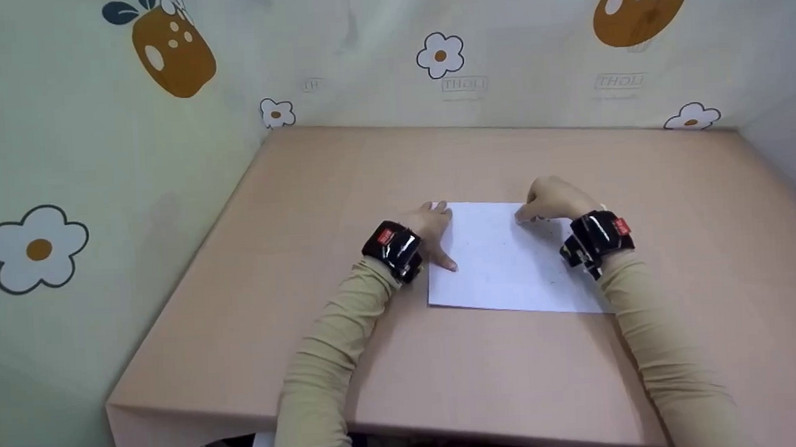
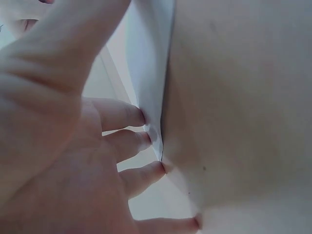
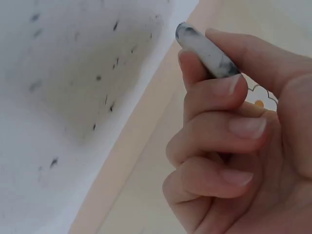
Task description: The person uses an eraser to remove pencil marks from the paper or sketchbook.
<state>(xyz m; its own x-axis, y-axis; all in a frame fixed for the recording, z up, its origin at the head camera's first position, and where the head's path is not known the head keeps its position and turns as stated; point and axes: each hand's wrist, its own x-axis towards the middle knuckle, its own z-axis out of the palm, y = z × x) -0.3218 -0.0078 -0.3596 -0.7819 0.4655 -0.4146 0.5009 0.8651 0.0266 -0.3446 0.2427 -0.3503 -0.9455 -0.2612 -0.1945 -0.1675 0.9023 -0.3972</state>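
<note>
A white sheet of paper (image 1: 494, 273) lies on the table in the head view. My left hand (image 1: 433, 229), fingers spread, rests on its left edge; in the left wrist view several fingertips (image 2: 141, 139) touch the paper's edge and one lies off it. Over the sheet's upper right part, my right hand (image 1: 557, 198) pinches a white eraser (image 3: 209, 52) with dark smudges, between thumb and forefinger, the other fingers curled. Dark eraser crumbs (image 3: 111, 106) dot the paper in the right wrist view. The head view hides the eraser behind the hand.
A peach cloth (image 1: 340, 185) covers the table and hangs over its front left corner. Walls with printed flowers (image 1: 440, 55) stand along the back and left sides. Each wrist wears a black camera (image 1: 394, 250).
</note>
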